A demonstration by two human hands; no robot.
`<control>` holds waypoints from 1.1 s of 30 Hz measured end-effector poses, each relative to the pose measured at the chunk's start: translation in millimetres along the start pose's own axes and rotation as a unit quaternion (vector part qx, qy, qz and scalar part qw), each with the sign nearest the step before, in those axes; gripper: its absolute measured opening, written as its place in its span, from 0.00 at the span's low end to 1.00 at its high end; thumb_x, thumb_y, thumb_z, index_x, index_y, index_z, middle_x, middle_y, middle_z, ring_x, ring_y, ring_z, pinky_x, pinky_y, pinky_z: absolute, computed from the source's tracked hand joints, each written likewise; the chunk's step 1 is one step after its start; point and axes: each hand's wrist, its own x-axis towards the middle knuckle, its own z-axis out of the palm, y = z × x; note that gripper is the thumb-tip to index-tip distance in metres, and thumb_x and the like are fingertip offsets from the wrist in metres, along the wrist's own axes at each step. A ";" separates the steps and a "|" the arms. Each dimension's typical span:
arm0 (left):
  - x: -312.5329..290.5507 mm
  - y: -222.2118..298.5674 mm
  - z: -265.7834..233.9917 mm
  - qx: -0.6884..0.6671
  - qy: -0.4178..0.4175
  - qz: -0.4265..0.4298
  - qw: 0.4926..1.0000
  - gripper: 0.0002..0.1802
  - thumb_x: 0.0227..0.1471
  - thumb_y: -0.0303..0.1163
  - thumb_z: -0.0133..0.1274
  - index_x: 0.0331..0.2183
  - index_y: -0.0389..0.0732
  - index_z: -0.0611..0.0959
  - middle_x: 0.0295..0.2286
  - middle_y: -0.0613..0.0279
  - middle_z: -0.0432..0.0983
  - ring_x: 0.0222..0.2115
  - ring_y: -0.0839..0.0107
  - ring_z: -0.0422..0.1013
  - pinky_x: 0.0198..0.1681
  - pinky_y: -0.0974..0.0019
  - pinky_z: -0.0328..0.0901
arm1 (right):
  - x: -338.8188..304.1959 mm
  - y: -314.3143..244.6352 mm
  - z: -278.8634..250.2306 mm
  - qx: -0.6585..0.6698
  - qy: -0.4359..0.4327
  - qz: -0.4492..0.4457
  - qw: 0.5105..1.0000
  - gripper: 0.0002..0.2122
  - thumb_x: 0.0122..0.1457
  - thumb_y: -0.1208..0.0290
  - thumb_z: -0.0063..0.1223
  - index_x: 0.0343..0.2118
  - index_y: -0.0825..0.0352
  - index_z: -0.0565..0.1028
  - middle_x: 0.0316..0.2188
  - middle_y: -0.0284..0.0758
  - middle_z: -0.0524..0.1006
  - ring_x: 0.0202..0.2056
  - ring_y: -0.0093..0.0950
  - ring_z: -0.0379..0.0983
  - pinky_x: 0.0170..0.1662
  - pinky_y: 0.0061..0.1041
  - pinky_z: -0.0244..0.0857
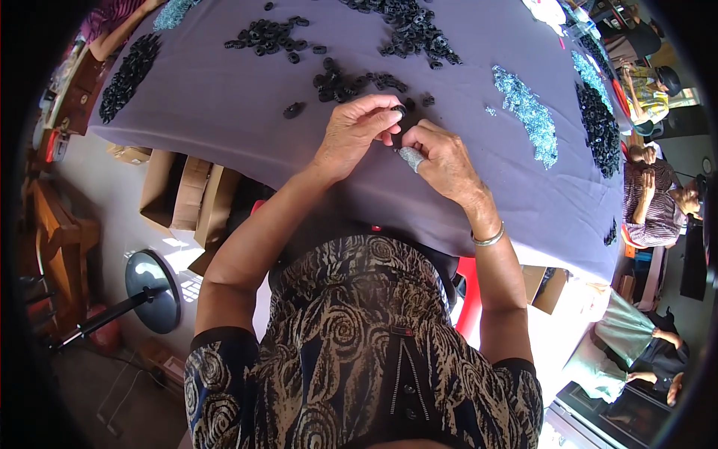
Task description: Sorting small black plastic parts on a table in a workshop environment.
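Purple-grey cloth covers the worktop, and on its left edge lies a long dark pile. To the right of that, one loose black bit lies near the left hand, and a black heap sits just past that hand. These seem easy to reach, so it looks wise not to push the heap with the knuckles.

Next comes the left hand. Its grip pinches a small black piece between thumb and finger, up off the cloth, near the middle. A soft, firm pinch should stop it from turning or popping out.

The right hand is close beside it, with grey wrap on its thumb. Its fingers curl in, but I cannot tell what its grip has. The wrap may make feeling small things harder, so slow, straight moves seem best, with both wrists steady.

Farther right are a pale blue heap and another black pile. Wide elbow swings could mix them.
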 end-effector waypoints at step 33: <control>-1.7 3.4 0.8 -0.011 -0.066 -0.025 0.997 0.09 0.55 0.26 0.49 0.39 0.35 0.76 0.30 0.63 0.72 0.29 0.76 0.69 0.31 0.71 0.67 | 25.5 4.6 -29.6 0.351 0.023 0.212 0.911 0.05 0.53 0.82 0.47 0.32 0.67 0.73 0.22 0.29 0.73 0.18 0.12 0.63 0.15 0.10 0.56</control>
